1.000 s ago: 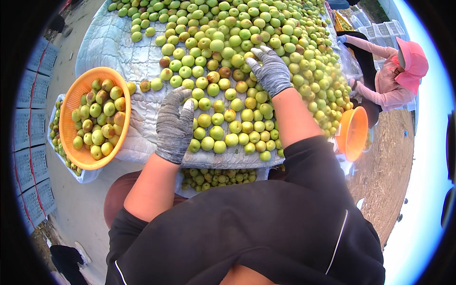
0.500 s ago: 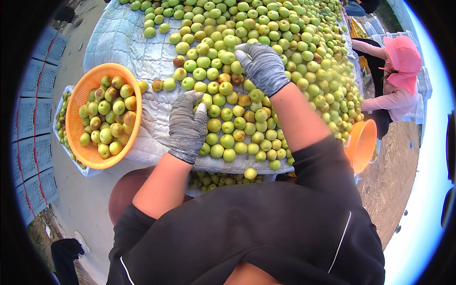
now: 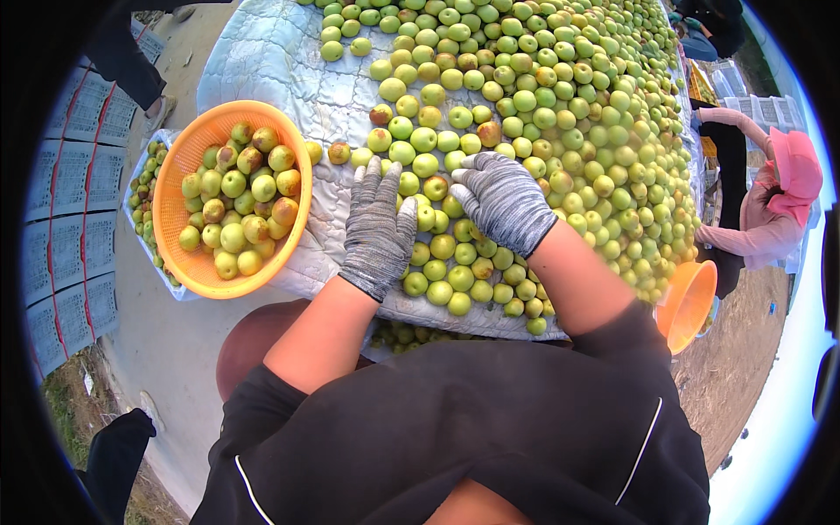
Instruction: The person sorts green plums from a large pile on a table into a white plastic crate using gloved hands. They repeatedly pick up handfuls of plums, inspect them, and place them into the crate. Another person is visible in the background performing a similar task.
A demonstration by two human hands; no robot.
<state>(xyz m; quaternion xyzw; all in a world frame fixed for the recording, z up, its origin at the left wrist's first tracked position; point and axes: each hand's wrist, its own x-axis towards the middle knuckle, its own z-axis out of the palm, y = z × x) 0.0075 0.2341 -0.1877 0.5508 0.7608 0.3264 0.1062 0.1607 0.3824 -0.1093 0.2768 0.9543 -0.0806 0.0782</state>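
A large spread of small round green fruits (image 3: 560, 114), jujube-like and partly brown-patched, lies before me. My left hand (image 3: 381, 229), in a grey knit glove, rests at the left edge of the fruits with its fingers stretched out and thumb apart. My right hand (image 3: 506, 199), gloved alike, lies palm down over the fruits to its right, fingers loosely bent and thumb apart. No fruit shows in its grasp, though its palm is hidden. On the left stands an orange basket (image 3: 166, 219) holding several fruits, many browned.
A pale quilted cloth (image 3: 262, 66) lies under the fruits. Grey crates (image 3: 74, 188) are stacked at far left. Another orange basket (image 3: 687, 302) sits at right, near a person in a pink hat (image 3: 794, 171). A dark-trousered leg (image 3: 131, 61) shows at upper left.
The whole view has shifted rightward. My right hand has come back nearer to me and closer to my left hand. My left fingers have straightened. A walking leg has appeared at upper left.
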